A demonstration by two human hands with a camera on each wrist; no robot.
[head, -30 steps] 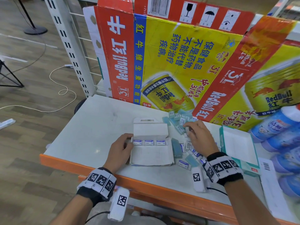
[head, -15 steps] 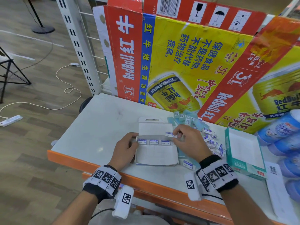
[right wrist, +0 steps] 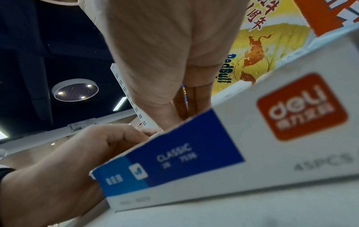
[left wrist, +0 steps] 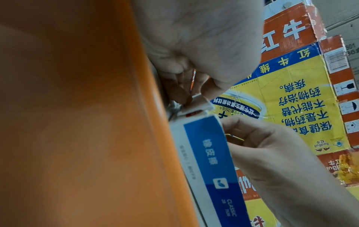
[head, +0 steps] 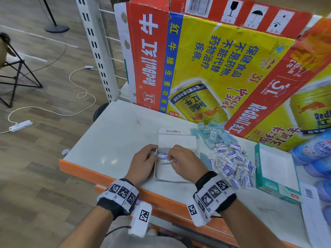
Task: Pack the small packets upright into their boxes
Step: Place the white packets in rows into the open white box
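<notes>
Right hand is off the loose pile at the bench's right, where it sat 1.0 s ago, and now over the open white box near the front edge. It pinches one small packet at the box's left end, in front of the standing row. Left hand has closed in from the box's left wall; its fingertips now meet the same packet.
</notes>
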